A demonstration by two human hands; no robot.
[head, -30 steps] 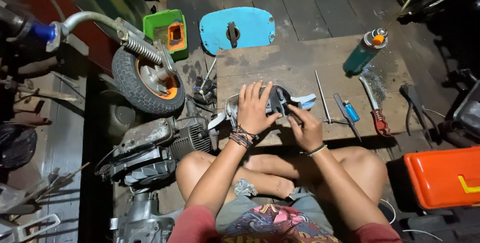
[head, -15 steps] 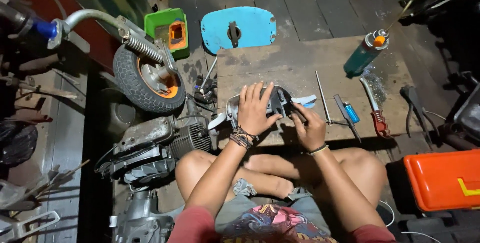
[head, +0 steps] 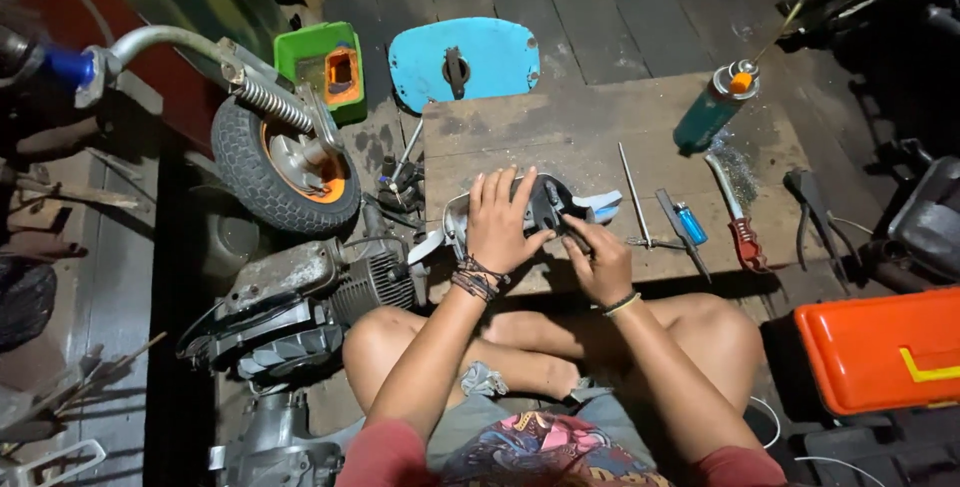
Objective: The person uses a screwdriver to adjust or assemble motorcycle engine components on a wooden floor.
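I sit cross-legged at a low wooden board (head: 560, 127). My left hand (head: 500, 222) lies flat with spread fingers over a grey and black machine part (head: 545, 202), pressing it down on the board. My right hand (head: 600, 262) is curled around a thin dark tool whose tip touches the part's right side. A pale blue piece (head: 606, 207) sticks out just beyond the part.
On the board lie a thin metal rod (head: 633, 195), a blue lighter (head: 690, 224), a red-handled tool (head: 738, 217) and a green spray can (head: 712, 109). A small wheel (head: 285, 162) and engine (head: 330, 282) sit left, an orange toolbox (head: 885, 347) right, a blue panel (head: 462, 62) behind.
Both hands stay on the part; the right hand has shifted only slightly at its right side.
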